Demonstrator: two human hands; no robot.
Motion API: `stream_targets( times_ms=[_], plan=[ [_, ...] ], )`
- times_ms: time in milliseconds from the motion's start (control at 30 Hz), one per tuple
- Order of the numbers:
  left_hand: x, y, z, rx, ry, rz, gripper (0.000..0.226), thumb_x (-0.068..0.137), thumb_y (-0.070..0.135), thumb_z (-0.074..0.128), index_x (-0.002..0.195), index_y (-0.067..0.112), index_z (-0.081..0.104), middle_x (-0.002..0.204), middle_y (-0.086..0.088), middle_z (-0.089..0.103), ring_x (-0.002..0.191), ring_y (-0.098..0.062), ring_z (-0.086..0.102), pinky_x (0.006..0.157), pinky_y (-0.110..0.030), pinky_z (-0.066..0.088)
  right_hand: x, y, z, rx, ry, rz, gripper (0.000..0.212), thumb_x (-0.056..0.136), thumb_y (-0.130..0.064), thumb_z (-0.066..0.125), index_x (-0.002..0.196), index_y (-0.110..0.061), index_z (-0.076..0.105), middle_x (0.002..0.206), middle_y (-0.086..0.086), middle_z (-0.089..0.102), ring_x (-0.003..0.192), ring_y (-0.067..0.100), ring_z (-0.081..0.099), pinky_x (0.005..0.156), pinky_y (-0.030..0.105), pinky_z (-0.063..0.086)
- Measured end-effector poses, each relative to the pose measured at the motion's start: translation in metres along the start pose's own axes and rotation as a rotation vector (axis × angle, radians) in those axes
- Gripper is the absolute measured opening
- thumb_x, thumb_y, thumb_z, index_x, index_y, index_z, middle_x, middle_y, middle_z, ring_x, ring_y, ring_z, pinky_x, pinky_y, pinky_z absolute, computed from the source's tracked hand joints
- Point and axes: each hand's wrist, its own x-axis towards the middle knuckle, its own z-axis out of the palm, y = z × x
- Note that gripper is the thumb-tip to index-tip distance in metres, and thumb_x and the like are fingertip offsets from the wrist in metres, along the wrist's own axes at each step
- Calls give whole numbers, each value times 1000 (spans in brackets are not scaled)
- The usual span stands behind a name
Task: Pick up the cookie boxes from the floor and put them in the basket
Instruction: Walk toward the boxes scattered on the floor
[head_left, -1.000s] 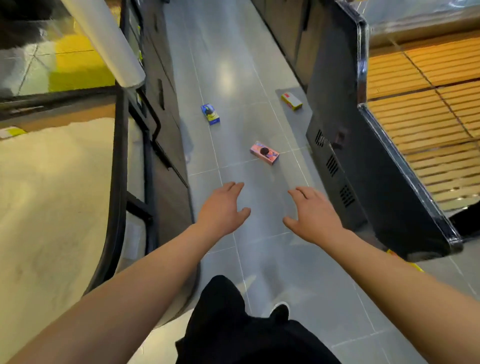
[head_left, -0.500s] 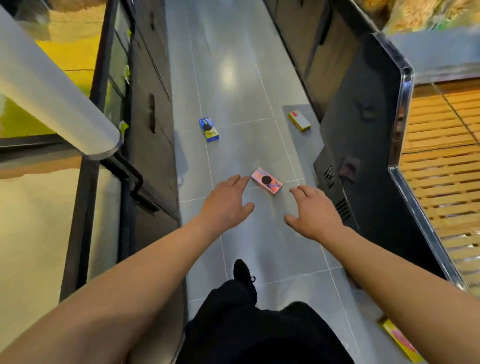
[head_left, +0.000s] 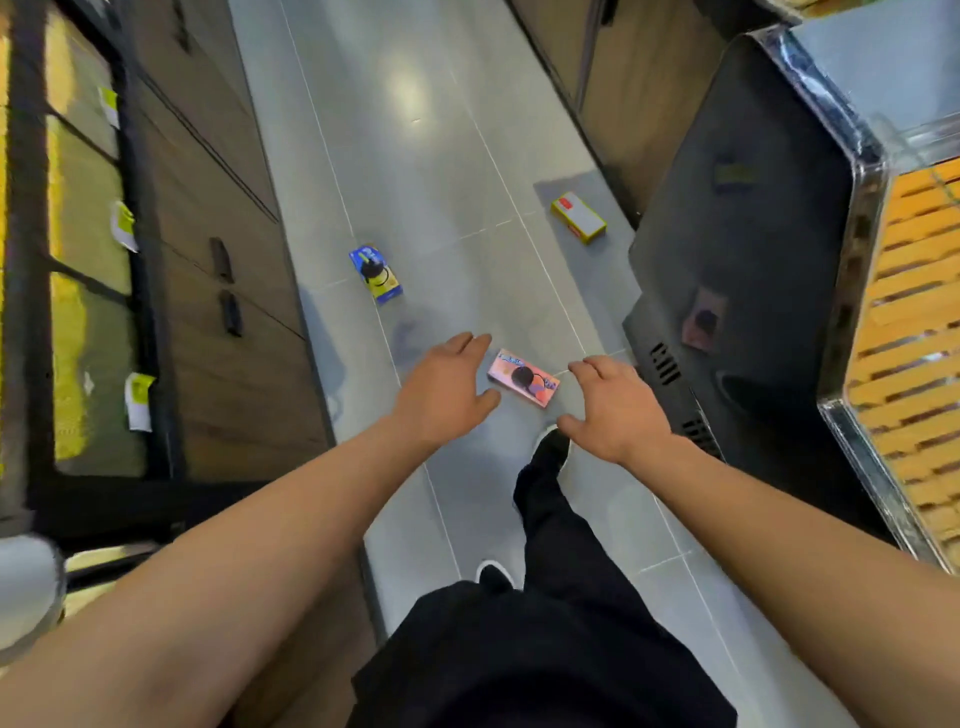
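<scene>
A blue box (head_left: 375, 274) lies on the grey floor (head_left: 441, 171) at left. The left hand (head_left: 445, 391), fingers spread and holding nothing, hovers beside a pink box (head_left: 522, 378); the right hand (head_left: 613, 407), likewise spread, flanks its other side. A yellow box (head_left: 578, 216) lies farther right.

Both hands, left (head_left: 445, 387) and right (head_left: 613, 410), have advanced to flank the pink cookie box (head_left: 522, 378).

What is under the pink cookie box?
The pink cookie box lies flat on the grey tiled floor, between the left hand and right hand. Whatever is directly beneath it is covered by the box itself.
</scene>
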Motion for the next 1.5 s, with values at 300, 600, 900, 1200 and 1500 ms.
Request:
stream_targets(
  times_ms=[300, 600, 900, 1200, 1500],
  plan=[
    [181, -24, 51, -14, -183, -117, 80, 85, 40, 63, 151, 23, 22, 158, -5, 24, 138, -31, 33, 107, -43, 38, 162, 52, 20, 133, -173, 131, 66, 82, -44, 59, 140, -18, 41, 141, 3, 44, 129, 27, 40, 105, 36, 38],
    [301, -93, 180, -64, -313, -156, 85, 81, 35, 68, 151, 19, 22, 157, -9, 23, 141, -31, 27, 113, -38, 28, 286, 103, 134, 263, -331, 311, 63, 84, -38, 64, 137, -17, 41, 141, 4, 41, 130, 27, 36, 106, 36, 35],
    [411, -225, 398, -38, -413, -121, 94, 75, 31, 76, 152, 22, 23, 158, -13, 20, 142, -35, 24, 112, -45, 29, 409, 164, 344, 238, -365, 345, 77, 75, -45, 74, 139, -19, 39, 140, 2, 41, 130, 27, 36, 106, 38, 36],
    [464, -286, 544, 233, -341, 203, 117, 63, 47, 81, 152, 30, 8, 161, -13, 0, 146, -42, 2, 114, -57, 14, 496, 188, 510, 96, -317, 302, 122, 63, -54, 78, 154, -25, 2, 162, 3, 4, 148, 32, 2, 119, 48, 6],
    [490, -290, 578, 231, -247, 266, 82, 72, 52, 61, 143, 26, 31, 146, -15, 34, 134, -49, 27, 105, -56, 35, 510, 196, 549, -55, -170, 232, 118, 55, -40, 75, 152, -18, 12, 140, 11, 36, 123, 36, 38, 101, 44, 27]
  ],
)
